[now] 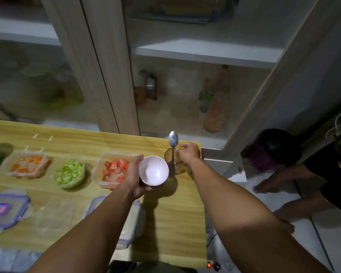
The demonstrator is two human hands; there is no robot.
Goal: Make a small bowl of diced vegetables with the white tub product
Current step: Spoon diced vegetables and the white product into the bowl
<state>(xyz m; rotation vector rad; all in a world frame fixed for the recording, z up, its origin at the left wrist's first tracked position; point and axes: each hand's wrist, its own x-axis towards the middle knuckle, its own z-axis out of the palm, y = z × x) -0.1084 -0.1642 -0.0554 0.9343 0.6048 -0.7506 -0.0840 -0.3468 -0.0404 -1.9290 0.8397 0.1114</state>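
The small bowl [153, 170] is pale pink, round and smooth inside, with nothing in it; the left hand [134, 175] cups it from below and the side, tilted, above the wooden bench [175, 223]. The right hand [189, 152] closes on a dark tumbler [173, 164] holding one metal spoon [173, 140], bowl end up. Three open tubs sit in a row: diced carrot [27, 164], green dice [70, 173], red dice [114, 168]. Two lids [5, 210] with blue clips lie nearer.
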